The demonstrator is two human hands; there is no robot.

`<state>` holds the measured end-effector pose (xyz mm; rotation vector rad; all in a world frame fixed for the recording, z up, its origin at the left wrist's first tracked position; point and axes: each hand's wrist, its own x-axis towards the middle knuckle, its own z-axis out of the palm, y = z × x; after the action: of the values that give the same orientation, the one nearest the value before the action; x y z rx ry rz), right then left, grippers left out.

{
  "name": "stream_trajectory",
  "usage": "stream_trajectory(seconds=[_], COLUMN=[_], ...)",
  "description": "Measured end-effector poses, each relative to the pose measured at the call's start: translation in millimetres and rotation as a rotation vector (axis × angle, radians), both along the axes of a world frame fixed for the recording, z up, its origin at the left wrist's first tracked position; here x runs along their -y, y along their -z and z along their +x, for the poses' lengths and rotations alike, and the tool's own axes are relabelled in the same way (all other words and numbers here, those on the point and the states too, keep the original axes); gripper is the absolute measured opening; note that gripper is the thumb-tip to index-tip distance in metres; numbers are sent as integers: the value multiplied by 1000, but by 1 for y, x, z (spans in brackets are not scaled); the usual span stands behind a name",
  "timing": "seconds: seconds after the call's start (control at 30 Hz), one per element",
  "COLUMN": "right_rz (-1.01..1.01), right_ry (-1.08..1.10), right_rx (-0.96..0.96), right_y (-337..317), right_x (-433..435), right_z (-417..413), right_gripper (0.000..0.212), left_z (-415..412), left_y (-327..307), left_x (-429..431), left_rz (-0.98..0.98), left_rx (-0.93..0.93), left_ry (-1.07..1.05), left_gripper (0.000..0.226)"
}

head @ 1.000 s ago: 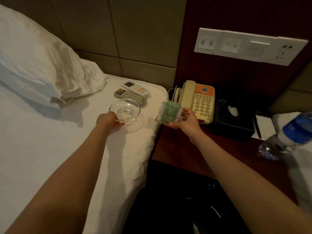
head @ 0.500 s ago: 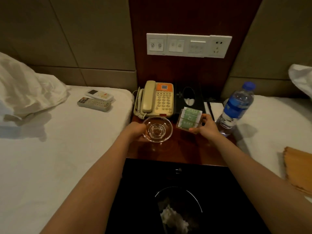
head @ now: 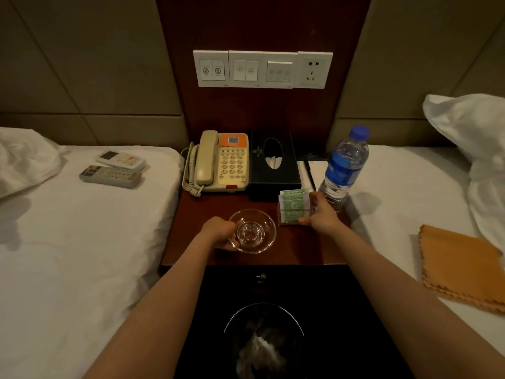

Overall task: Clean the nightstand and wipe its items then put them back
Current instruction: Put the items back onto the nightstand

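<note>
1. While both hands are busy, the clear round glass dish is at front-centre of the dark red wooden nightstand; resting or just above it, cannot tell. The left hand grips its near-left rim, fingers curled.
2. The right hand pinches the clear plastic holder of green sachets, just right of the dish and in front of the black tissue box.
3. Handling, judged: dish stiff, weighty, slick, breakable. Hold by the rim, lower gently. Holder light; keep upright.
4. Count: one dish, one holder, one cream telephone, one tissue box, one blue-labelled water bottle, two remote controls on the left bed, one orange cloth on the right bed.
</note>
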<state>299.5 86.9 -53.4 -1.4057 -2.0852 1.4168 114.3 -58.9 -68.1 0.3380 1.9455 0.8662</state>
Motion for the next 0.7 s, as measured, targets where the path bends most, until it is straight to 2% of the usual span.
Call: stream_trajectory(seconds=[0.13, 0.3, 0.4, 0.47, 0.53, 0.6, 0.7], right_rz=[89, 364, 581, 738, 814, 812, 800], right_ry=[-36, 61, 77, 4, -125, -245, -285], right_rx=[55, 175, 311, 410, 486, 549, 600], right_y=[7, 11, 5, 0, -1, -1, -6], right_x=[-5, 2, 15, 21, 20, 18, 15], right_z=[-1, -8, -12, -13, -13, -12, -9], right_gripper=[64, 34, 41, 46, 46, 42, 38], left_z=[-3, -2, -1, 1, 3, 4, 7], left_y=[4, 11, 10, 9, 9, 9, 7], left_x=[0, -4, -8, -9, -10, -10, -10], left_rz=[14, 15, 22, 23, 22, 28, 38], left_rx=[12, 31, 43, 47, 49, 58, 77], left_ry=[-34, -56, -57, -50, -48, -53, -48], left_gripper=[19, 18, 15, 15, 14, 10, 5])
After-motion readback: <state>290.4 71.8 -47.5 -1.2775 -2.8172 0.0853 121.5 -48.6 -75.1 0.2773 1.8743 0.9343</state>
